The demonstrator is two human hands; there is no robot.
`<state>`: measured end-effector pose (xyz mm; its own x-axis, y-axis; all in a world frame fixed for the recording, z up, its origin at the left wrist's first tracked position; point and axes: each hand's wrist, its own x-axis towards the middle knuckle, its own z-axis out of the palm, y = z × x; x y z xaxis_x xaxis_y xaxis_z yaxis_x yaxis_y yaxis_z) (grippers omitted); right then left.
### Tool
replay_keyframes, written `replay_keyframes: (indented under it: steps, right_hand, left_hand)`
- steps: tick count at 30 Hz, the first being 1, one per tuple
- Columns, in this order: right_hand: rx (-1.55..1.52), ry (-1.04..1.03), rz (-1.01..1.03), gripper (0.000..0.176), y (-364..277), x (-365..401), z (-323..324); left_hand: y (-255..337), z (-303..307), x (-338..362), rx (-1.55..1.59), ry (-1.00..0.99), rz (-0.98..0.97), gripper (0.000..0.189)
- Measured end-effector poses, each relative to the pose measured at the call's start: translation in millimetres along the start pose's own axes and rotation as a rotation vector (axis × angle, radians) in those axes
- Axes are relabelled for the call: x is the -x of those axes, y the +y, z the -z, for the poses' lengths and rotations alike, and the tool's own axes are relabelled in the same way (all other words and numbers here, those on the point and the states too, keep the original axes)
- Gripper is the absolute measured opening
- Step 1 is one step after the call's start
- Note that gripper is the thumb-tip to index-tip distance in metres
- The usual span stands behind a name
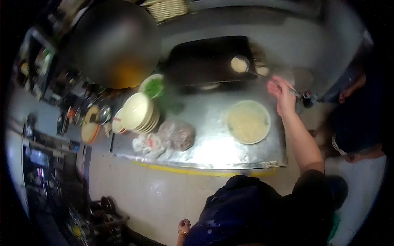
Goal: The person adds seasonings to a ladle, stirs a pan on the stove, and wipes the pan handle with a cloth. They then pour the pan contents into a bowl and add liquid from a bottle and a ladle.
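Right of centre, the right hand (281, 95) is gripping the ladle (239, 64), best kept level; below, the left hand (184, 225) is hanging, grasp unclear.

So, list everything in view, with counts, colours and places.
Counter: one, silver, centre
Vessel: one, dark, beyond counter
Ladle: one, pale contents, over vessel
Filled bowl: one, pale rim, counter's right
Stacked bowls: several, cream, counter's left
Greens bowl: one, pale, beyond stack
Bags: two, one clear with brownish contents, one white with red, near stack
Basket: one, cream, top edge
Strip: yellow, counter's near edge
Left-side clutter: count unclear, mixed colours
Co-worker: one, dark clothes, far right
Right hand: one, bare, on ladle handle
Left hand: one, bare, bottom, bangle at wrist
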<state>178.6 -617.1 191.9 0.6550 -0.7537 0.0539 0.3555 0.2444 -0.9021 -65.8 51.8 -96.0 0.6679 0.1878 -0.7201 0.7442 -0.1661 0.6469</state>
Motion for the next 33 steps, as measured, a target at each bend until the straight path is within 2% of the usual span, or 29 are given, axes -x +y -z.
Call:
replay_keyframes:
  steps: [4,7,8,9,10,11,12,14,15,18,20,22,23,25,26,28,29,32,33]
  right_hand:
    - [-0.073,-0.259,-0.109,0.027,11.1,115.6,-97.9]
    - [-0.127,-0.444,-0.248,0.023,47.3,218.0,-168.9]
    - [-0.136,-0.511,-0.300,0.023,61.3,253.9,-193.0]
    - [-0.129,-0.604,-0.321,0.019,75.7,290.8,-217.2]
    - [-0.102,-0.663,-0.349,0.018,90.4,330.9,-240.9]
    - [-0.077,-0.712,-0.380,0.017,114.9,366.1,-261.9]
    - [-0.107,-0.862,-0.416,0.020,130.9,403.9,-282.4]
    - [-0.146,-1.053,-0.473,0.027,158.9,480.4,-320.5]
    - [-0.086,-1.135,-0.520,0.027,167.4,514.0,-341.4]
    - [-0.023,-1.398,-0.529,0.026,208.5,623.3,-394.9]
    - [-0.001,-1.611,-0.543,0.023,217.1,686.9,-427.2]
    - [-0.002,-1.772,-0.517,0.019,228.6,749.0,-458.8]
    - [0.014,-1.856,-0.462,0.017,243.8,774.4,-473.0]
    - [-0.040,-1.968,-0.514,0.015,270.3,827.5,-504.4]
    - [-0.074,-2.017,-0.546,0.014,282.6,855.3,-521.3]
    - [-0.048,-2.166,-0.434,0.011,304.8,908.2,-559.3]
    - [-0.144,-2.283,-0.403,0.019,324.3,933.3,-578.9]
    - [-0.333,-2.443,-0.135,0.035,325.3,1006.8,-634.6]
    - [-0.295,-2.579,-0.143,0.046,324.7,1027.5,-653.1]
  left_hand:
    - [-95.1,62.8,5.1,0.294,-0.051,0.016,0.016]
    - [-227.2,102.1,-2.2,0.168,0.200,-0.099,0.016]
    - [-243.8,119.2,6.2,0.177,0.224,-0.041,0.017]
    - [-242.6,131.3,25.1,0.187,0.248,0.016,0.019]
    - [-210.2,138.6,59.7,0.199,0.272,0.073,0.021]
    - [-195.4,152.6,68.8,0.237,0.309,0.071,0.023]
    - [-180.3,166.0,78.0,0.275,0.346,0.067,0.026]
    - [-162.6,199.5,86.0,0.276,0.440,-0.028,0.027]
    - [-146.4,209.5,78.6,0.435,0.431,-0.077,0.027]
    - [-44.8,265.3,82.6,0.770,0.382,-0.279,0.028]
    - [4.2,304.9,80.7,0.936,0.265,-0.479,0.032]
    - [53.6,357.7,81.0,1.206,0.293,-0.496,0.033]
    - [58.5,385.2,68.9,1.308,0.247,-0.555,0.033]
    - [63.8,439.6,43.2,1.486,0.162,-0.689,0.034]
    - [60.9,465.4,36.0,1.480,0.257,-0.677,0.034]
    - [54.1,524.5,32.0,1.448,0.438,-0.648,0.034]
    - [48.0,553.7,29.5,1.422,0.527,-0.530,0.033]
    - [23.5,638.2,36.7,1.414,0.661,-0.362,0.025]
    - [15.9,663.3,41.2,1.388,0.737,-0.357,0.023]
